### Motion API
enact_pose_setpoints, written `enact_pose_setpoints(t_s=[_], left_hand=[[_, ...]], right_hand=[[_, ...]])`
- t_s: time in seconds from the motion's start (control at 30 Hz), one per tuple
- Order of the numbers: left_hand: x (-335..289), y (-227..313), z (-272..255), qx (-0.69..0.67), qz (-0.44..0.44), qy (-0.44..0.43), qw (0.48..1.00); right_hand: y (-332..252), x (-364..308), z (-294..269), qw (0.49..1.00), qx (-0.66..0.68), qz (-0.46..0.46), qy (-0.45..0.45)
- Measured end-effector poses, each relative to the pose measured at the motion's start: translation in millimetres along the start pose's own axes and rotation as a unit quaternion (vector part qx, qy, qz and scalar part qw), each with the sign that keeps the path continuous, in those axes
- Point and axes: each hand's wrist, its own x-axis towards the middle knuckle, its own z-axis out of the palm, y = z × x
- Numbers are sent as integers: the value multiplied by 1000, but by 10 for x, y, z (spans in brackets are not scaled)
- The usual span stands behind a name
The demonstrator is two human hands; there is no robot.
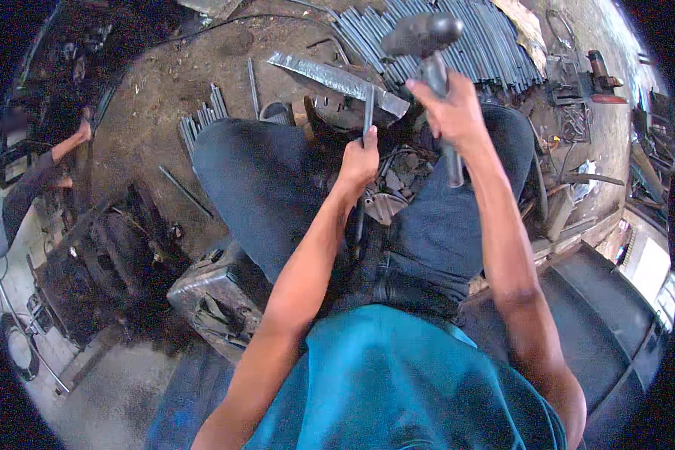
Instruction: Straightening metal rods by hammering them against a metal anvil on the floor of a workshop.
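Note:
My left hand (pixel 361 160) is closed around a metal rod (pixel 369 111), whose upper end rests against the face of an anvil (pixel 337 78) between my knees. Raised to the right of it, my right hand (pixel 455 111) grips a hammer (pixel 423 35) by its handle, with the dark head up and away from the anvil. The lower end of the handle sticks out below my fist. Under the rod, small broken pieces of metal or stone (pixel 405 174) lie between my legs.
Beyond the anvil lies a large pile of metal rods (pixel 457 45). A smaller bundle of rods (pixel 202 118) is by my left knee. A metal block (pixel 217 289) stands at my left side. Another person's hand (pixel 85 126) shows at far left. Tools (pixel 574 120) lie at the right.

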Motion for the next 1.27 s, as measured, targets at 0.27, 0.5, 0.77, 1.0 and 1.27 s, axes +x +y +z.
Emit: enact_pose_setpoints(t_s=[0.27, 0.5, 0.77, 1.0, 1.27], left_hand=[[-164, 205, -16, 49, 36, 43, 997], [-108, 56, 61, 42, 70, 26, 996], [-239, 148, -99, 5, -31, 6, 999], [-331, 140, -45, -20, 4, -15, 1000], [-230, 83, 31, -20, -2, 36, 999]], right_hand=[[-783, 25, 59, 984, 55, -123, 118], [156, 243, 544, 964, -262, 11, -34], [-817, 91, 136, 978, -70, -168, 104], [457, 27, 474, 949, -314, 13, -12], [-676, 161, -23, 973, -165, -89, 134]])
